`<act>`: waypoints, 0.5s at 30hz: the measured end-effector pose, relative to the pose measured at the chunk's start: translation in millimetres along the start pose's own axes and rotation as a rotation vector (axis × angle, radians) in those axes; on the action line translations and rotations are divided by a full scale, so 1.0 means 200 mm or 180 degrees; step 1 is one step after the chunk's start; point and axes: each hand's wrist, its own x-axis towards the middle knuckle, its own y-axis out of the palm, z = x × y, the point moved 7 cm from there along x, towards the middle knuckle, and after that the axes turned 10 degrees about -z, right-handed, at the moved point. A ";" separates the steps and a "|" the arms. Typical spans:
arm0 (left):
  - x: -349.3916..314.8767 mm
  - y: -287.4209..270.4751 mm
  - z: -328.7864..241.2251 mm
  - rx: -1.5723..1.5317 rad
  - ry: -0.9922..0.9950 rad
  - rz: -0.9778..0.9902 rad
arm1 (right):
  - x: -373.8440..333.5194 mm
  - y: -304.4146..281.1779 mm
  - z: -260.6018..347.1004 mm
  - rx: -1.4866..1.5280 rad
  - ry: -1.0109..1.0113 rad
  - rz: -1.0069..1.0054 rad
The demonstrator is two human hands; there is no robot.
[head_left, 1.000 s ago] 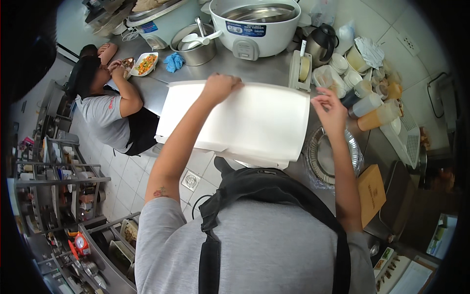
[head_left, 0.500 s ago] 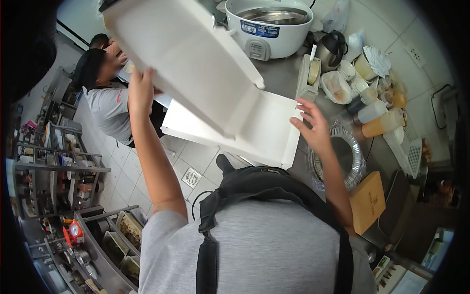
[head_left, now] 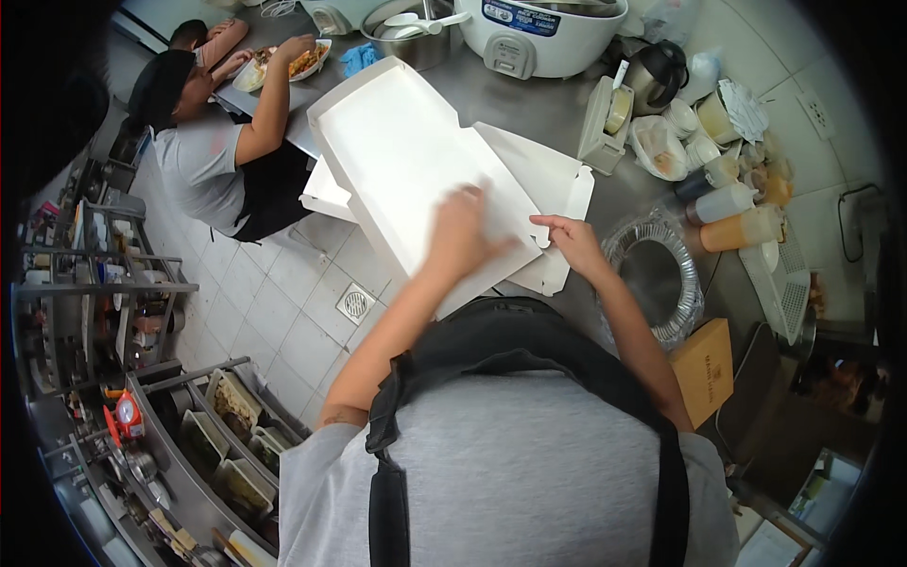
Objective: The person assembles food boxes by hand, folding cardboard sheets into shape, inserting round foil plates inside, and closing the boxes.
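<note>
A long white cardboard box (head_left: 406,142), opened out with low side walls, lies tilted across the steel counter's near edge. Under it a second white cardboard box (head_left: 567,180) shows at the right, and another part of it sticks out at the left. My left hand (head_left: 460,231) is over the near end of the upper box, smeared by motion, so its fingers are not clear. At the right corner of that box my right hand (head_left: 578,248) has its index finger and thumb at the edge, gripping it, the other fingers curled.
Behind the boxes stand a white rice cooker (head_left: 548,42) and a steel pot (head_left: 406,33). To the right are a tape dispenser (head_left: 605,128), squeeze bottles (head_left: 742,230), wrapped foil trays (head_left: 685,283) and a brown box (head_left: 701,373). A co-worker (head_left: 203,170) handles food at the left.
The raised upper white box has come down onto the lower one. My left hand has moved right and nearer, from its far side to its near end. The co-worker's arm has lifted over the food.
</note>
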 end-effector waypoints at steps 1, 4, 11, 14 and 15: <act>-0.04 0.08 -0.14 -0.0143 0.0090 0.0611 | -0.01 0.00 -0.01 -0.0005 0.0005 0.0022; -0.13 0.30 -0.17 0.0128 0.0408 0.1089 | 0.00 0.01 0.06 -0.0211 -0.0364 0.0055; -0.09 0.37 -0.04 -0.0213 -0.0020 0.0719 | 0.01 0.01 0.05 -0.0320 -0.0772 0.0033; -0.09 0.35 0.06 -0.0592 -0.0612 0.0752 | 0.03 0.00 0.06 -0.0292 -0.0569 -0.0004; -0.10 0.36 0.10 -0.0850 -0.0974 0.0821 | 0.04 0.01 0.06 -0.0368 -0.0524 -0.0025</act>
